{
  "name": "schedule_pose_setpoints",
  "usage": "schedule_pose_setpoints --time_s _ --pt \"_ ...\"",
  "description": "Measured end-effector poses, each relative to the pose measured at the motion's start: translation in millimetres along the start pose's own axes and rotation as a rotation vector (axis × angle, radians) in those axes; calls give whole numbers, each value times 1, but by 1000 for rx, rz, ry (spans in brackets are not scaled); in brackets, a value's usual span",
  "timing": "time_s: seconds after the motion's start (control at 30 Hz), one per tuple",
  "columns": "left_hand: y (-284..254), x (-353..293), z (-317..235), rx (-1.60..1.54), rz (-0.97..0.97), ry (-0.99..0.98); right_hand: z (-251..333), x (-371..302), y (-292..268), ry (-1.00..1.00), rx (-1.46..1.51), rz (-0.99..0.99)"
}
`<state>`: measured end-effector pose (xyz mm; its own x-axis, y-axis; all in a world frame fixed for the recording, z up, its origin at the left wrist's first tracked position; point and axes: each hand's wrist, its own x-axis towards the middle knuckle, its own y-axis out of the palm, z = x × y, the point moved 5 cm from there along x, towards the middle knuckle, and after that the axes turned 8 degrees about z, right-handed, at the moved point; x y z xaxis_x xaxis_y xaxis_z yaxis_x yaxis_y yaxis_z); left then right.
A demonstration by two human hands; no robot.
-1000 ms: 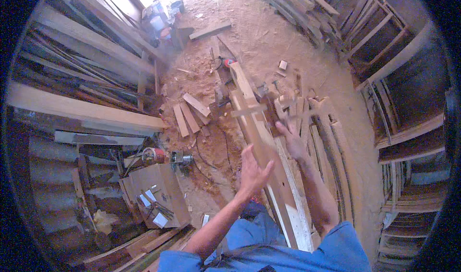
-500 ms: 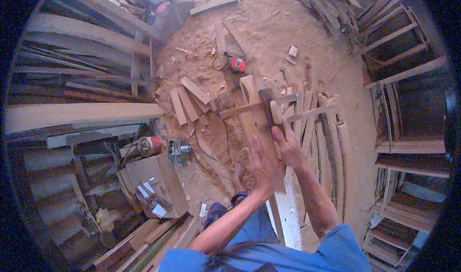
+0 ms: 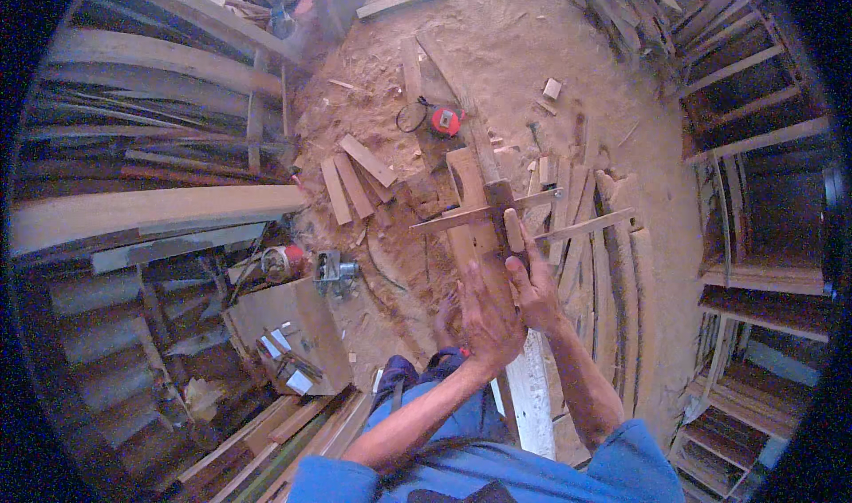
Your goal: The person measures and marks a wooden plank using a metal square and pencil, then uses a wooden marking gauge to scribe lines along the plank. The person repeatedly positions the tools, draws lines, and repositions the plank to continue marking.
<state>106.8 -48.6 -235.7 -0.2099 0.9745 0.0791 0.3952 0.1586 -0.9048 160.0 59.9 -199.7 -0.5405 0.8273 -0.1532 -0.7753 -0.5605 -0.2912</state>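
My left hand (image 3: 488,316) lies with its fingers stretched out flat on a long pale wooden board (image 3: 464,183), which points away from me. My right hand (image 3: 537,294) is closed on a wooden marking gauge (image 3: 502,203), its thumb on the near side and a finger running along the tool. The gauge has a dark block against the board's right side. One thin arm crosses over the board, and another sticks out to the right. A white-painted beam (image 3: 532,396) shows beneath my right forearm.
A red tape measure (image 3: 446,121) lies beyond the board on the sawdust-covered ground. Several short wooden slats (image 3: 351,188) are at the left, by a metal power tool (image 3: 335,270). Long timber strips (image 3: 608,281) lie to the right. Wooden frames (image 3: 754,272) stand farther right.
My right hand and the marking gauge have come slightly nearer to me along the board. The left hand stays flat on it. The whole view has shifted a little.
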Motion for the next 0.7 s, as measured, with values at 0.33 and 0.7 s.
schedule_pose_setpoints --time_s 0.33,0.7 --pt "7 -5 13 -388 -2 -95 16 167 -8 114 27 -80" --pt "-33 18 43 -461 164 30 -75 -80 -94 35 1035 -583"
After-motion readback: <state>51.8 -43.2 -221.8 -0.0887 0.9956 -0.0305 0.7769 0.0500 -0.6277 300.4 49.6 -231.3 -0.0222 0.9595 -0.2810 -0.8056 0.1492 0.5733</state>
